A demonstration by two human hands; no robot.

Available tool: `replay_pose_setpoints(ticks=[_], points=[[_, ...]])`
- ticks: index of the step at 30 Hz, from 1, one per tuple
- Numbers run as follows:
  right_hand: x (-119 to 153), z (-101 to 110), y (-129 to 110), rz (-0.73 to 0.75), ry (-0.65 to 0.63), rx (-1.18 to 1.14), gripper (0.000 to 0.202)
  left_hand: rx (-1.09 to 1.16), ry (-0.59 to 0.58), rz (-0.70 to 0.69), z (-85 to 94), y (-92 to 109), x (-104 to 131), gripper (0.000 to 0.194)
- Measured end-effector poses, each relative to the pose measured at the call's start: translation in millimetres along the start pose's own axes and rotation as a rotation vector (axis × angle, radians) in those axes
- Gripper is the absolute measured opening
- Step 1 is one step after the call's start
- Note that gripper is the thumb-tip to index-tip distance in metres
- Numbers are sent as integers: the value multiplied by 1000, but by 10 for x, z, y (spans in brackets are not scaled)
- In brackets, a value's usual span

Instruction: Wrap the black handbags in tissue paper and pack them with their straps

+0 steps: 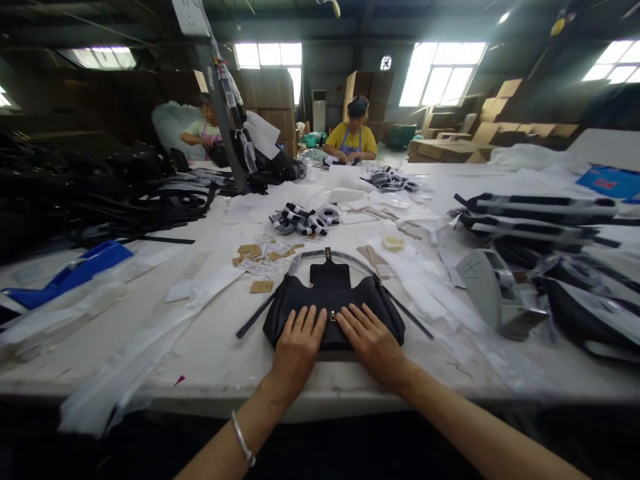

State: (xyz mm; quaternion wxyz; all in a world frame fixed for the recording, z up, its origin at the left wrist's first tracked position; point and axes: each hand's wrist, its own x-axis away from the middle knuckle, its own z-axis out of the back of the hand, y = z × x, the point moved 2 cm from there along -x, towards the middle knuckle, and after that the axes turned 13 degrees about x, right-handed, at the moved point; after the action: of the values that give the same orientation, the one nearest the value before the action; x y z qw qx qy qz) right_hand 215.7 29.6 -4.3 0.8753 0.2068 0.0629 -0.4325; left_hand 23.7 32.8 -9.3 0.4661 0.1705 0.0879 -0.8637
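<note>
The bag (331, 300) lies by the worktop's (210, 347) near edge; behind it, leftward, tags (250, 251), then coils (303, 220); right of it, a dispenser (487, 283); straps (173, 207) toward the left edge.

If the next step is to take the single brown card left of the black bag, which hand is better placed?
Probably the left hand: it rests on the black bag, on the side nearer the brown card, and grasps nothing. The right hand lies beyond the gold clasp, farther away.
</note>
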Motion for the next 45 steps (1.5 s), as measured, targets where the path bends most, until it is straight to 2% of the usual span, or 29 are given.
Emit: replay_pose_setpoints(ticks=[2, 5, 7, 9, 13, 17, 20, 22, 25, 28, 30, 32, 35, 37, 40, 45], points=[[-4, 2, -13, -40, -37, -43, 50, -3, 44, 15, -80, 26, 50, 52], [-169, 189, 97, -18, -218, -192, 53, 3, 64, 25, -150, 41, 56, 50], [-324, 340, 203, 30, -314, -299, 69, 7, 85, 23, -163, 42, 40, 46], [-447, 416, 287, 44, -346, -340, 84, 10, 102, 26, -139, 37, 22, 43], [-476, 265, 308, 40, -395, -359, 88, -24, 87, -5, 6, 11, 44, 43], [-382, 91, 279, 48, -383, -421, 92, -30, 107, 18, 57, -76, 270, 71], [-359, 94, 277, 59, -385, -456, 99, -28, 174, 15, 8, -180, 477, 82], [-361, 125, 283, 50, -380, -493, 101, -27, 206, -63, 38, -257, 520, 81], [-360, 145, 292, 35, -373, -530, 100, -7, 224, -224, 235, -335, 344, 69], [-350, 123, 291, 42, -363, -547, 98, 33, 138, -182, 367, -340, -38, 63], [-354, 119, 294, 43, -353, -554, 97, 65, 56, -197, 262, -306, -253, 73], [-380, 165, 315, 36, -355, -557, 95, 104, 55, -215, 30, -297, -349, 74], [-457, 362, 400, 23, -384, -584, 92, 120, 5, -187, -360, -368, -302, 72], [-501, 528, 485, 19, -360, -602, 87, 108, 29, -184, -498, -430, -237, 71], [-479, 621, 583, 11, -263, -563, 80, 98, 88, -210, -500, -465, -203, 72], [-233, 238, 557, -37, -312, -545, 81, 49, 160, -266, -215, -365, -268, 80]])
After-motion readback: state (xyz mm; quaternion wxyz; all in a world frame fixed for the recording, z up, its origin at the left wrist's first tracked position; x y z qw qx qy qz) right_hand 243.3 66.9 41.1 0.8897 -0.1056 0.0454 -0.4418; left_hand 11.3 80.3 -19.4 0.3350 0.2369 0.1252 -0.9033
